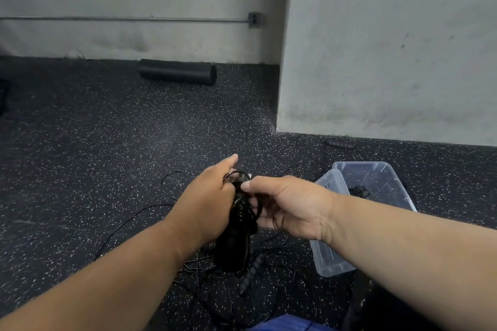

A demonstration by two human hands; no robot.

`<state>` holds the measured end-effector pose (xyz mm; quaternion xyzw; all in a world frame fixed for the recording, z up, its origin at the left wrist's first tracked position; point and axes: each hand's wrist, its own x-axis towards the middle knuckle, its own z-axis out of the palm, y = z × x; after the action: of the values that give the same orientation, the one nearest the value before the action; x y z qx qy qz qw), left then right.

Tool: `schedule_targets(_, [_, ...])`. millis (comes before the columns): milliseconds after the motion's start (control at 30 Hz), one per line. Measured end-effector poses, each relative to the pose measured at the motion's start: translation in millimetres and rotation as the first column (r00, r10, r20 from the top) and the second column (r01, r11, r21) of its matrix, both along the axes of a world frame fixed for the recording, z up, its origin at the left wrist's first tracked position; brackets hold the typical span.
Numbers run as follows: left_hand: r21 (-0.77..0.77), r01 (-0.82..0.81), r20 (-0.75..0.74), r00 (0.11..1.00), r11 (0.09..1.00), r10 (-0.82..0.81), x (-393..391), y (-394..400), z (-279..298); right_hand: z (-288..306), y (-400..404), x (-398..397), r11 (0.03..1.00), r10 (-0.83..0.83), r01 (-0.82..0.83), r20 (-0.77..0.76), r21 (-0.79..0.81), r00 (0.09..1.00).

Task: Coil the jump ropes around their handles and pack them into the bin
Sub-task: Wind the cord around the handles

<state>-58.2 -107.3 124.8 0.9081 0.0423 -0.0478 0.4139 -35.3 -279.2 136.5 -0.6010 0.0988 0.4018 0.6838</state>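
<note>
A rope [243,212] is held above the floor [107,142], just left of the bin [376,183]. The left hand [212,196] is curled round the bundled handles, thumb extended; a strand at the coil is pinched by the right hand [285,204], thumb on top. The turns are best laid tight and side by side, with tension kept on the free end, which should be tucked under so nothing unwinds. Loose ropes [215,271] lie below the hands. The clear bin stands open, its lid [328,258] leaning against its left side; one dark coiled bundle [359,191] is seen inside.
</note>
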Motion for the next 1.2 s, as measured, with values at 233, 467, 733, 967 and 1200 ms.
schedule_targets(233, [-0.068, 0.079, 0.193, 0.979, 0.995, -0.064, -12.3, -1.4, 8.4, -1.4, -5.7, 12.9, 0.989, -0.134, 0.130, 0.053, 0.071, 0.990])
schedule_targets(467, [0.197, 0.050, 0.353, 0.928, 0.979, -0.118, -4.9, 3.2, 6.5, -1.1, -10.2, 16.4, 0.989, -0.134, 0.119, 0.173, 0.093, 0.976])
schedule_targets(733, [0.259, 0.080, 0.366, 0.914, 0.963, -0.174, 6.8, 6.9, 5.4, -0.3, -13.5, 13.3, 0.986, -0.138, 0.107, 0.270, 0.125, 0.953])
schedule_targets(967, [0.250, 0.189, 0.391, 0.878, 0.950, -0.277, 10.0, -1.5, -2.6, -5.2, -15.0, 7.9, 0.982, -0.186, 0.174, 0.334, 0.068, 0.924])
schedule_targets(1200, [-0.119, 0.142, 0.277, 0.955, 0.983, -0.104, 8.3, -1.6, -13.0, 8.1, -19.4, 17.4, 0.986, -0.167, 0.152, 0.443, 0.070, 0.881])
